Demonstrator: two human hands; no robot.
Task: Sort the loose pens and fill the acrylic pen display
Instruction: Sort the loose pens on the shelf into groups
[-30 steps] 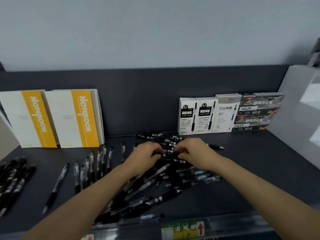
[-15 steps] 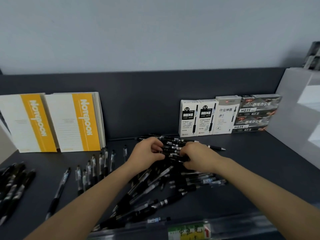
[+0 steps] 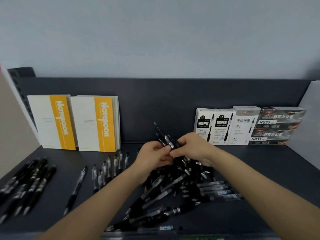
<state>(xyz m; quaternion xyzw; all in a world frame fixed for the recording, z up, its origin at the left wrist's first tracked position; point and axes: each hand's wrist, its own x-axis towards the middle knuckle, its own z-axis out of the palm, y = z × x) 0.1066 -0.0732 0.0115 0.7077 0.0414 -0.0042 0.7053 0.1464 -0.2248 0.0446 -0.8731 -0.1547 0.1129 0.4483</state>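
Raised off the pile (image 3: 164, 196), pens (image 3: 166, 137) are gripped by left hand (image 3: 152, 156) and right hand (image 3: 192, 148) near HQ35 boxes (image 3: 277, 125).

This looks like a stationery shop, seen at a display shelf. The dark metal shelf (image 3: 259, 170) has a back panel and a slotted upright (image 3: 17, 87) at upper left. Identical yellow-banded notebooks (image 3: 97, 123) stand face-out at left. Printed retail pen boxes (image 3: 225, 126) stand in a row at right. Dozens of matching black pens (image 3: 164, 196) lie at centre.
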